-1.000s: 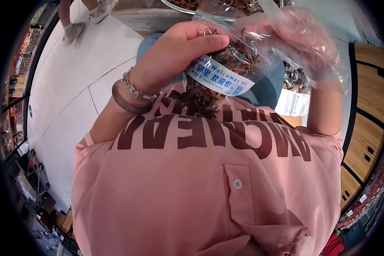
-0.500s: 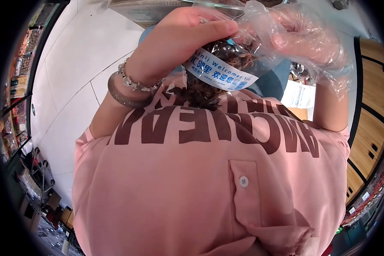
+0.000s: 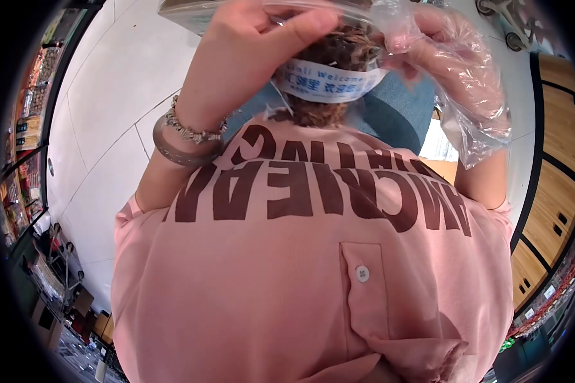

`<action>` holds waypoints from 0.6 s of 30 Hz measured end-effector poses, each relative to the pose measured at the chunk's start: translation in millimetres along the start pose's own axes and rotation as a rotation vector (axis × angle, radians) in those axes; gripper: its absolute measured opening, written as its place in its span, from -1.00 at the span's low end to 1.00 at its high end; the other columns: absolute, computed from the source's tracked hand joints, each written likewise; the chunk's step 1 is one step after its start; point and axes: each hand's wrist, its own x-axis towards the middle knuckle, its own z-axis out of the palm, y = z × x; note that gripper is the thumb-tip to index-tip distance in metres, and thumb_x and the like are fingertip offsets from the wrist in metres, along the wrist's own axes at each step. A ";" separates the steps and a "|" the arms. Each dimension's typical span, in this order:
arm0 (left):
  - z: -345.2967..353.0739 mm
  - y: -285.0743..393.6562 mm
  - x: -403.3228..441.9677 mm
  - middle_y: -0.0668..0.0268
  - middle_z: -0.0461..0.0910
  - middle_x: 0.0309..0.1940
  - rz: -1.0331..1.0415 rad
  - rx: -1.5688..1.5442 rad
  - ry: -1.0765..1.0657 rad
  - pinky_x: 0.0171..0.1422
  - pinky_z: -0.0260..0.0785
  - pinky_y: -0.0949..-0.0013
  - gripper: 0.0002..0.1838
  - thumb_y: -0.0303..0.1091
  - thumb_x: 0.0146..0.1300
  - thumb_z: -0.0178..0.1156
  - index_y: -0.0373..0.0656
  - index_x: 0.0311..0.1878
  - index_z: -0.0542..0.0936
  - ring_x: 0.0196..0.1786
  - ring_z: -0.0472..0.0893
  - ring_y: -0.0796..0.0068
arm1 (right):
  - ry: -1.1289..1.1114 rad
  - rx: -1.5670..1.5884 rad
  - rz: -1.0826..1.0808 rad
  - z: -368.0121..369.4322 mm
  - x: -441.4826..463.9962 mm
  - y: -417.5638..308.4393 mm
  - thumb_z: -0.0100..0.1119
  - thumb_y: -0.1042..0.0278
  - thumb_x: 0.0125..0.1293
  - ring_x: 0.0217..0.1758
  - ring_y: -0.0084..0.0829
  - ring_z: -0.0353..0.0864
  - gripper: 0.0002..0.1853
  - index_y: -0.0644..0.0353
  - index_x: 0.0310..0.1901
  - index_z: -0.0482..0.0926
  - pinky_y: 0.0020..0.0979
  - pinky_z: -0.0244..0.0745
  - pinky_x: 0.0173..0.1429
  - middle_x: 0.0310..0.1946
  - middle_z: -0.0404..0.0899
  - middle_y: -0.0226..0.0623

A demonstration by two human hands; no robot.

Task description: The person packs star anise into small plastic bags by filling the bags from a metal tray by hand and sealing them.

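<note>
Between my hands hangs a clear plastic bag (image 3: 329, 54) holding dark brown dried pieces, with a white label band with blue print across it. My bare left hand (image 3: 262, 45), with bracelets at the wrist, is closed on the bag's upper left edge. On the other side, my right hand (image 3: 437, 54) wears a thin clear plastic glove and pinches the upper right corner of the bag. The bag's top edge runs stretched between both hands. Its lower end is close to my pink shirt (image 3: 313, 268), and motion blurs it.
Shelves with packaged goods (image 3: 35, 115) line the far left. Wooden cabinets (image 3: 559, 159) stand on the right. A box-like edge (image 3: 188, 16) lies beyond my left hand, and a wheeled object (image 3: 511, 29) is at the upper right. Pale tiles (image 3: 121, 83) cover the floor.
The bag has risen a little, and its top edge is now pulled straighter. My left hand has moved up and slightly left; my gloved right hand has shifted a little left.
</note>
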 end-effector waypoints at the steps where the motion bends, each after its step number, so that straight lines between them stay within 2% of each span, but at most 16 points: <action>1: 0.5 -0.9 -1.2 0.27 0.65 -0.14 0.041 0.037 -0.021 0.03 0.44 0.50 -0.71 -0.31 0.31 0.19 -0.30 -0.02 0.62 -0.08 0.60 0.53 | -0.012 -0.058 -0.072 -5.1 0.0 7.5 0.25 0.33 0.25 -0.29 -0.53 0.61 -0.72 0.33 -0.09 0.59 -0.57 0.47 -0.23 -0.34 0.64 -0.26; 2: 1.4 -2.8 -2.7 0.28 0.66 -0.14 0.082 0.074 -0.043 0.03 0.44 0.50 -0.72 -0.33 0.29 0.21 -0.30 -0.03 0.63 -0.07 0.61 0.53 | -0.023 -0.115 -0.145 -7.2 -0.5 14.2 0.24 0.26 0.26 -0.32 -0.53 0.61 -0.74 0.32 -0.18 0.63 -0.57 0.43 -0.31 -0.38 0.64 -0.27; 3: 2.3 -4.2 -4.1 0.29 0.66 -0.15 0.122 0.111 -0.064 0.04 0.44 0.50 -0.73 -0.35 0.27 0.24 -0.29 -0.03 0.63 -0.07 0.61 0.54 | 0.002 -0.161 -0.155 -5.7 -1.3 19.2 0.24 0.26 0.26 -0.33 -0.56 0.59 -0.75 0.30 -0.18 0.64 -0.57 0.41 -0.33 -0.38 0.64 -0.29; 5: 5.5 -4.1 -7.4 0.28 0.66 -0.15 0.037 0.073 -0.090 0.03 0.45 0.50 -0.75 -0.38 0.25 0.26 -0.28 -0.04 0.64 -0.08 0.61 0.54 | 0.052 -0.252 -0.177 -1.8 -2.8 27.5 0.25 0.27 0.27 -0.36 -0.61 0.57 -0.77 0.26 -0.18 0.65 -0.58 0.38 -0.37 -0.40 0.63 -0.33; 6: 7.2 -4.7 -8.1 0.28 0.66 -0.16 -0.006 0.054 -0.104 0.02 0.46 0.50 -0.75 -0.40 0.24 0.27 -0.28 -0.05 0.65 -0.08 0.61 0.54 | 0.051 -0.251 -0.224 0.2 -3.7 29.2 0.24 0.31 0.27 -0.36 -0.61 0.57 -0.80 0.27 -0.19 0.65 -0.58 0.39 -0.36 -0.40 0.63 -0.34; 8: 8.7 -9.6 -6.8 0.27 0.65 -0.16 0.035 0.078 -0.110 -0.01 0.47 0.50 -0.78 -0.43 0.25 0.25 -0.30 -0.06 0.65 -0.11 0.62 0.52 | 0.049 -0.248 -0.317 6.4 -6.8 30.1 0.22 0.38 0.27 -0.36 -0.61 0.56 -0.84 0.28 -0.19 0.64 -0.57 0.41 -0.34 -0.40 0.62 -0.36; 9: 8.2 -12.9 -5.9 0.27 0.65 -0.17 0.058 0.075 -0.118 -0.02 0.47 0.50 -0.78 -0.44 0.25 0.25 -0.30 -0.07 0.65 -0.11 0.61 0.52 | 0.113 -0.303 -0.362 11.8 -10.8 30.0 0.20 0.48 0.26 -0.35 -0.58 0.56 -0.87 0.32 -0.20 0.63 -0.56 0.44 -0.30 -0.39 0.61 -0.34; 12: 8.6 -21.6 -6.0 0.26 0.64 -0.20 0.123 0.126 -0.104 -0.08 0.46 0.51 -0.81 -0.46 0.24 0.25 -0.32 -0.12 0.66 -0.15 0.60 0.53 | 0.142 -0.317 -0.524 16.1 -9.9 39.8 0.12 0.50 0.26 -0.39 -0.56 0.58 -0.88 0.27 -0.31 0.66 -0.50 0.46 -0.26 -0.46 0.63 -0.34; 13: 9.2 -24.2 -5.9 0.26 0.63 -0.21 0.146 0.154 -0.095 -0.10 0.45 0.51 -0.82 -0.47 0.23 0.25 -0.32 -0.13 0.66 -0.17 0.59 0.53 | 0.164 -0.378 -0.520 16.2 -11.6 43.8 0.11 0.51 0.23 -0.40 -0.45 0.60 -0.86 0.23 -0.28 0.67 -0.46 0.49 -0.26 -0.44 0.64 -0.29; 16: 11.1 -24.6 -5.7 0.25 0.62 -0.24 0.179 0.133 -0.095 -0.14 0.43 0.52 -0.86 -0.47 0.20 0.27 -0.32 -0.21 0.67 -0.21 0.57 0.54 | 0.161 -0.477 -0.544 18.1 -16.6 41.5 0.10 0.52 0.22 -0.40 -0.38 0.62 -0.84 0.18 -0.26 0.69 -0.45 0.50 -0.25 -0.43 0.64 -0.27; 17: 13.6 -21.9 -6.3 0.27 0.64 -0.32 0.205 0.184 -0.041 -0.17 0.45 0.49 -0.89 -0.45 0.16 0.29 -0.31 -0.33 0.65 -0.28 0.59 0.52 | 0.142 -0.547 -0.609 17.7 -18.4 37.1 0.10 0.50 0.20 -0.41 -0.35 0.63 -0.82 0.15 -0.25 0.70 -0.44 0.52 -0.26 -0.44 0.64 -0.27; 18: 10.9 -21.2 -7.3 0.26 0.63 -0.32 0.140 0.176 -0.065 -0.13 0.47 0.46 -0.91 -0.48 0.12 0.29 -0.31 -0.34 0.64 -0.26 0.61 0.48 | 0.221 -0.678 -0.735 17.9 -13.6 48.6 0.10 0.50 0.16 -0.42 -0.35 0.63 -0.80 0.09 -0.24 0.71 -0.43 0.54 -0.30 -0.46 0.63 -0.30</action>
